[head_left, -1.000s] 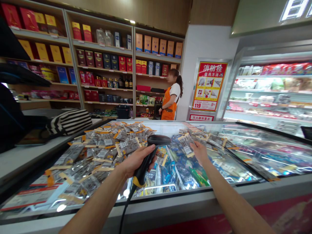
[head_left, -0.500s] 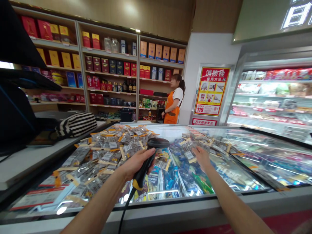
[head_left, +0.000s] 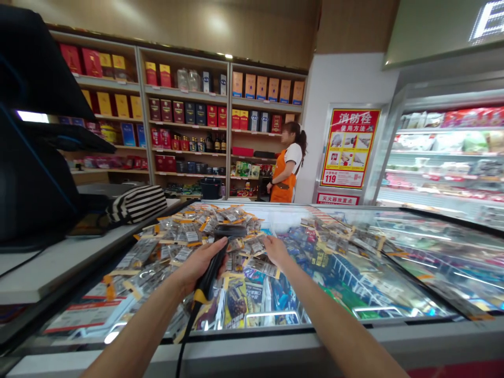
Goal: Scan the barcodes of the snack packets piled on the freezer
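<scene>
My left hand (head_left: 199, 264) is closed round the handle of a black barcode scanner (head_left: 220, 244) with a yellow band and a black cable running down toward me. The scanner head points at small clear packets with barcode labels. My right hand (head_left: 276, 250) rests just right of the scanner on one such packet (head_left: 263, 266), fingers curled on its top edge. Both hands are over the glass lid of a chest freezer (head_left: 354, 273). A large pile of packets (head_left: 185, 236) lies left of the scanner, and a smaller pile of packets (head_left: 338, 236) lies to the right.
A grey counter (head_left: 59, 262) on the left carries a striped bag (head_left: 136, 202) and a dark till screen (head_left: 31, 131). A person in an orange apron (head_left: 287, 168) stands by the shelves of boxes. A red poster (head_left: 348, 147) and an open chiller (head_left: 444, 152) stand on the right.
My right hand has moved left from the right-hand pile to a packet beside the scanner. The scanner has tipped lower toward the left pile. The view has shifted right.
</scene>
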Available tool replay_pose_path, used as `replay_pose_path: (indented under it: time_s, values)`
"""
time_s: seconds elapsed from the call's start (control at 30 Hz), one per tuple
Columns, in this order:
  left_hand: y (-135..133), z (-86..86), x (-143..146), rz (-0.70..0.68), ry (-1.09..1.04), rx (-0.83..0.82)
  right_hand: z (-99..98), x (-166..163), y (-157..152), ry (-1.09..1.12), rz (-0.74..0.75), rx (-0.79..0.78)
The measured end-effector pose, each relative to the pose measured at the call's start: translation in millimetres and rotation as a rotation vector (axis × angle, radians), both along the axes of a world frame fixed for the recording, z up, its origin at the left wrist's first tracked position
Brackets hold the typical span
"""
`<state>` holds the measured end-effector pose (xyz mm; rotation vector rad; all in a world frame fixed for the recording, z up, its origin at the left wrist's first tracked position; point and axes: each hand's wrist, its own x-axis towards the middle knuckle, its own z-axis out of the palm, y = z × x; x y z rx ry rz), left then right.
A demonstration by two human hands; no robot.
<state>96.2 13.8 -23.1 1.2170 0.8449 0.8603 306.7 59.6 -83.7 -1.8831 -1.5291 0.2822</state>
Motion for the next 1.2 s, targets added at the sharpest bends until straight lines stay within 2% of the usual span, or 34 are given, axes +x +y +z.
replay_pose_path:
  time_s: [0.1, 0.2, 0.3, 0.4, 0.47, 0.57, 0.73, 0.83, 0.97, 1.13, 1.2]
  values:
    - [-2.2, 1.7, 5.4, -0.004, 0.009, 0.009, 4.7, -3.3, -1.6, -0.036, -0.02, -0.002]
    - [-3.9, 0.9, 12.9, -0.051, 0.016, 0.013, 9.6, 31.1, -11.5, -0.131, -0.057, 0.016]
    - [-3.9, -2.4, 19.0, -0.09, 0.013, 0.03, 11.1, 92.0, -32.6, -0.267, -0.332, -0.009]
    - [-2.8, -5.7, 24.5, -0.127, -0.009, 0.043, 6.4, 150.1, -56.0, -0.3, -0.64, -0.086]
    - [-2.9, -6.2, 28.3, -0.149, -0.015, 0.044, 0.1, 175.3, -66.2, -0.283, -0.739, -0.118]
    - [-5.1, -4.1, 33.3, -0.147, -0.013, 0.03, -10.7, 191.0, -69.2, -0.32, -0.787, -0.102]
    - [-6.3, 0.2, 37.6, -0.15, -0.028, 0.015, -19.3, 189.7, -58.2, -0.313, -0.727, -0.042]
    - [-2.8, -1.2, 41.3, -0.158, -0.05, 0.029, -17.1, 183.4, -53.5, -0.216, -0.609, 0.092]
    - [1.1, -5.3, 49.2, -0.176, -0.052, 0.047, -11.7, 162.9, -50.0, 0.032, -0.394, 0.23]
    - [-2.6, -4.6, 53.4, -0.233, -0.058, 0.06, -7.4, 130.1, -50.1, 0.476, -0.166, 0.262]
    - [-5.1, -3.1, 52.1, -0.245, -0.058, 0.06, -6.2, 123.4, -52.8, 0.586, -0.108, 0.248]
